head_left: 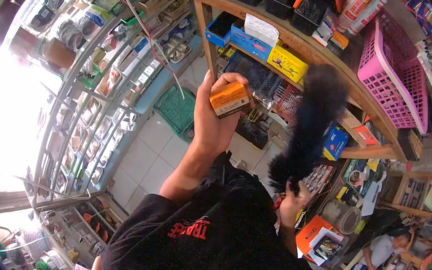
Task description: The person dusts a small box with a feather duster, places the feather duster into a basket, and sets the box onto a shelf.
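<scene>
In the head view, my left hand (212,121) is raised in front of my chest, its thumb and fingers closed round a small orange box (230,100). The box has a pale printed label along its lower edge. Lower on the right, my right hand (294,203) grips the end of a black, fluffy feather duster (311,128). The duster stands up beside the wooden shelf, its top smeared by motion. Behind its upper part is a yellow box (286,64), and a blue box (336,142) stands just right of it. Whether the duster touches them I cannot tell.
A wooden shelf frame (313,45) bears black bins (280,5) and a pink basket (390,75). Glass display shelves (97,88) with many small goods curve along the left. A green basket (176,111) sits low beside them. A person (373,257) sits at the lower right.
</scene>
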### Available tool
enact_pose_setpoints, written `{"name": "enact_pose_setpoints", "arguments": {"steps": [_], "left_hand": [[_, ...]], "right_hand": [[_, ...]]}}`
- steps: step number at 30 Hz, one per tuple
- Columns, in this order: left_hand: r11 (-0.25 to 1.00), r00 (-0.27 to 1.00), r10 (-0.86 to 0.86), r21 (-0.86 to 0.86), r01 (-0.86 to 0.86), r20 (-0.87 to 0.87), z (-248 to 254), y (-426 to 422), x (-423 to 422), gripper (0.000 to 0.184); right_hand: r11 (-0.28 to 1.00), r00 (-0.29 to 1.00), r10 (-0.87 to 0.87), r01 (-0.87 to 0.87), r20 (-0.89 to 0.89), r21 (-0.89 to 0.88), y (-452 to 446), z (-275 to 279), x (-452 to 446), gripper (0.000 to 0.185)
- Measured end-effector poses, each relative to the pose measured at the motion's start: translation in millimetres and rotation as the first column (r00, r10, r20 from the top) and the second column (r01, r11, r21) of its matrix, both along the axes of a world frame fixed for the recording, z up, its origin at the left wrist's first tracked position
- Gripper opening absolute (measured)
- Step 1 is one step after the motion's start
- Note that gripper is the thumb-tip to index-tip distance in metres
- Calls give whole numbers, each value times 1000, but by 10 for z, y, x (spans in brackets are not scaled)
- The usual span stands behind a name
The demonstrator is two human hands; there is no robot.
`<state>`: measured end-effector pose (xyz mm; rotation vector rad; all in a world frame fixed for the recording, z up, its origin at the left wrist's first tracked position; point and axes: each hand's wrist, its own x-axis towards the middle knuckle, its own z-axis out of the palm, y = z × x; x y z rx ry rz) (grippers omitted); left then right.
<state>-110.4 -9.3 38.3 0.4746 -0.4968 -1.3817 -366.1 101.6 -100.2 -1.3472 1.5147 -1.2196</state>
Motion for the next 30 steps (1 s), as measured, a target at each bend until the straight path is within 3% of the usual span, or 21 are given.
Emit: {"name": "enact_pose_setpoints", "arguments": {"steps": [1,2,4,7,8,10,11,13,16,17,20,22,24,26,27,30], "left_hand": [[1000,1000,21,10,-21,0,1,-5,-9,48],[998,999,40,52,-41,23,12,-9,-20,49],[986,995,66,146,-76,73,33,10,-45,51],[1000,991,-14,3,15,-134,-144,-66,-79,51],[997,995,17,74,-10,-94,-114,-53,-97,51],[974,997,79,214,-76,-6,53,9,-121,51],[988,997,70,134,-74,37,32,19,-97,51],[991,997,55,119,-61,52,-15,10,-66,50],[977,993,103,182,-110,50,-6,14,-91,50],[975,994,105,194,-111,42,-5,9,-104,50],[969,993,121,217,-121,13,2,-23,-143,49],[988,997,78,130,-81,29,-32,-13,-110,49],[985,997,-6,174,19,-73,-51,9,-58,50],[997,963,-63,-61,49,-261,-236,27,-66,49],[982,931,-111,-180,50,-347,-292,22,-73,49],[998,1000,20,65,-21,8,-98,-22,-75,37]], "right_hand": [[994,990,-112,111,82,7,-1,-1,20,22],[979,972,82,-120,-220,-166,-40,-140,-191,20],[901,921,283,-350,-267,-254,-77,144,-98,25],[854,841,427,-496,-334,-156,-204,550,192,26],[852,816,459,-517,-350,-87,-238,602,236,25],[934,935,288,-322,-205,-156,-207,190,143,27],[977,979,175,-185,-101,-104,-86,-101,71,31],[897,984,62,-129,-168,-422,-99,46,130,31],[788,815,476,-562,-329,-252,-240,575,130,25],[870,879,409,-457,-247,-186,-203,464,244,31],[942,943,257,-293,-211,-166,-206,428,245,41],[871,948,231,-302,-219,-388,-181,153,145,50],[847,919,300,-381,-256,-372,-155,121,101,52],[849,834,465,-515,-297,-116,-216,533,244,46],[857,887,391,-449,-247,-252,-296,515,328,45],[964,975,206,-217,-89,-153,-211,201,249,38]]}}
